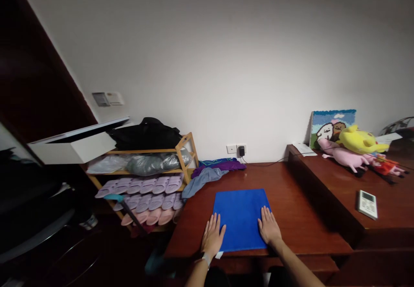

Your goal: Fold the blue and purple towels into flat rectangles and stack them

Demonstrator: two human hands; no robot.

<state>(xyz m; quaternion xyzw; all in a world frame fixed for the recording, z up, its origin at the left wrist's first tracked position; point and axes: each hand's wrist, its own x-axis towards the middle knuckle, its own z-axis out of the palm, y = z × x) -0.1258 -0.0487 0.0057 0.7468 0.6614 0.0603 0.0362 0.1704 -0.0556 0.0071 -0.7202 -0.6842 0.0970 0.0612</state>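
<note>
A flat blue cloth (241,218), roughly square, lies spread on the reddish-brown wooden desk (297,231). At its near left corner a small white tag (219,255) sticks out. My left hand (213,235) lies flat across the cloth's left edge, fingers stretched forward and thumb reaching onto the blue. On the opposite side my right hand (269,226) rests flat over the right edge, its fingers also straight. Neither hand grips anything.
Crumpled clothes, blue-grey (203,181) and purple (226,165), lie at the desk's back left. A shoe rack (186,149) with several slippers (147,185) stands to the left. On the raised right surface are plush toys (359,140) and a white remote (368,204).
</note>
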